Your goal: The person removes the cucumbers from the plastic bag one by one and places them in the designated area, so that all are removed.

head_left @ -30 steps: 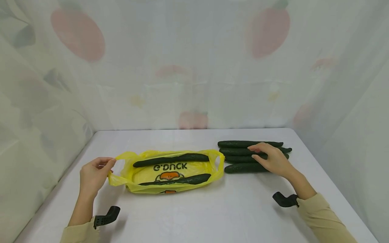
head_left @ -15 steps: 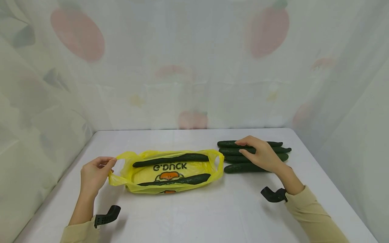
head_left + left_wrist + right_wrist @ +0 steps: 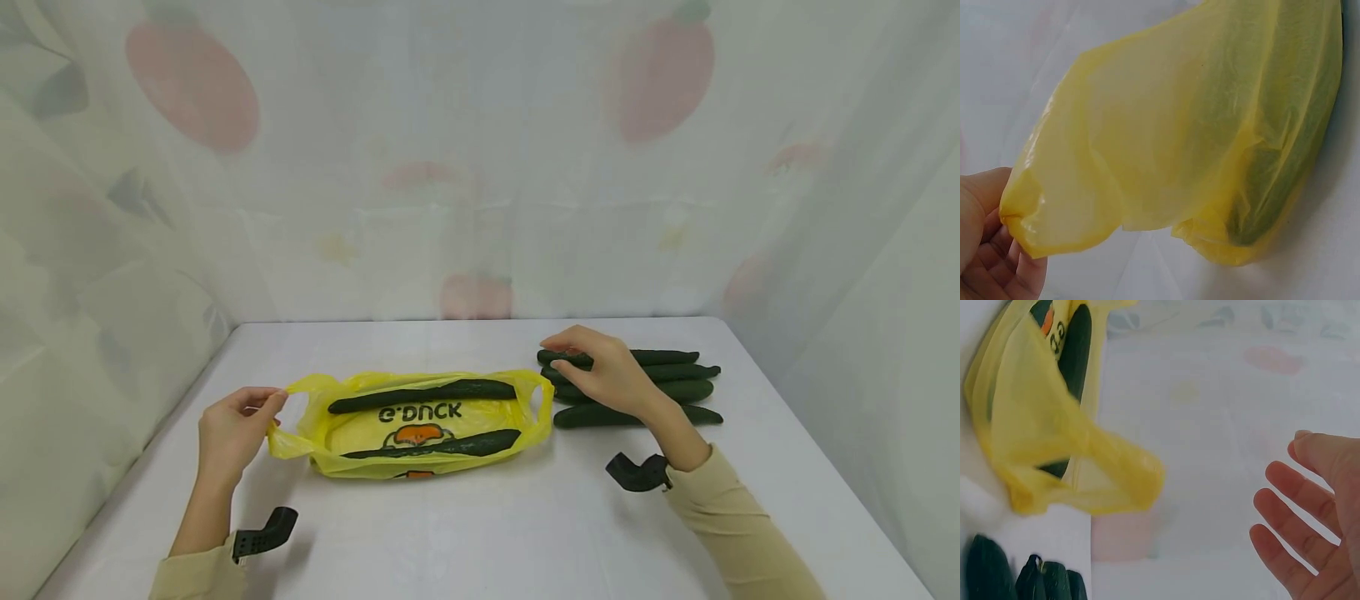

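My left hand (image 3: 231, 433) pinches the left handle of a yellow plastic bag (image 3: 352, 468) printed with a duck. In the left wrist view, thumb and fingers close on the handle's end (image 3: 1022, 219). The bag lies with its mouth spread wide. Inside are two dark green cucumbers, one along the far side (image 3: 450, 389) and one along the near side (image 3: 483, 442). Holding nothing, my right hand (image 3: 615, 379) hovers over the left part of a row of cucumbers (image 3: 686, 390), fingers spread. The bag's right handle (image 3: 1138, 481) stands up to the left of that hand.
Several cucumbers lie side by side on the right of the white table (image 3: 450, 542), their left ends close to the bag. A pale curtain (image 3: 480, 167) with fruit prints hangs behind the table. Each wrist carries a black camera mount (image 3: 266, 533).
My right hand has moved left above the cucumbers toward the bag, uncovering their right ends. The left hand, the bag and the cucumbers have stayed put.
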`<state>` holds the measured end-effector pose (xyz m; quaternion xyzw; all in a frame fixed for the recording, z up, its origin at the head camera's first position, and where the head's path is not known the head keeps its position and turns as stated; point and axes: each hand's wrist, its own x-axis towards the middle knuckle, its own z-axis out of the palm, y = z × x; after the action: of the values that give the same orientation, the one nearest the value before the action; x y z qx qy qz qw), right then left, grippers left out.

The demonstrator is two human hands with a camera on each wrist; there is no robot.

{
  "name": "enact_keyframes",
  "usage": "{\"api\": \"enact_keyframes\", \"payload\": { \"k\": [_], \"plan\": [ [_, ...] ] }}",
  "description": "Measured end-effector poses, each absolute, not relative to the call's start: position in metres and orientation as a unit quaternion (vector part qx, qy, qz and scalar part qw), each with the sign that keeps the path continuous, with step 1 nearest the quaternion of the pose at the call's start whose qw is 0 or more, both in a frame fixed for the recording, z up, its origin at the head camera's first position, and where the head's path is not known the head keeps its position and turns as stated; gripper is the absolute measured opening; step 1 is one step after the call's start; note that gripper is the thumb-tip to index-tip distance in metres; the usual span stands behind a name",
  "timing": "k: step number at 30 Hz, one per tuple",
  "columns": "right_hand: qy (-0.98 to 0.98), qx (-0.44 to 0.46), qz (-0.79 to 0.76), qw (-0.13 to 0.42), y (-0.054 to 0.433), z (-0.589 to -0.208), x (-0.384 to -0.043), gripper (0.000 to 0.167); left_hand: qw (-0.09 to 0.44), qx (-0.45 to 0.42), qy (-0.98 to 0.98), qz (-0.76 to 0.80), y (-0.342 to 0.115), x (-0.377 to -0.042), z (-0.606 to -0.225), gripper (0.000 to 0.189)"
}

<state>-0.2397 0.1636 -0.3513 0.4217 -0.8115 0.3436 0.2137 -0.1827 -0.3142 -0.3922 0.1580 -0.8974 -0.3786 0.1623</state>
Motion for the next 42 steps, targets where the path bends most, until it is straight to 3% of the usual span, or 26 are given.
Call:
{"api": "enact_keyframes", "payload": {
  "k": [22, 42],
  "plan": [
    [-0.794, 0.468, 0.357, 0.152, 0.093, -0.357, -0.24, 0.026, 0.165, 0.159, -0.895, -0.382, -0.313, -0.182, -0.391, 0.043],
    [-0.826, 0.484, 0.288, 0.023, 0.042, -0.391, -0.237, 0.032, 0.176, 0.15, -0.897, -0.377, -0.313, -0.182, -0.392, 0.04]
  ]
}}
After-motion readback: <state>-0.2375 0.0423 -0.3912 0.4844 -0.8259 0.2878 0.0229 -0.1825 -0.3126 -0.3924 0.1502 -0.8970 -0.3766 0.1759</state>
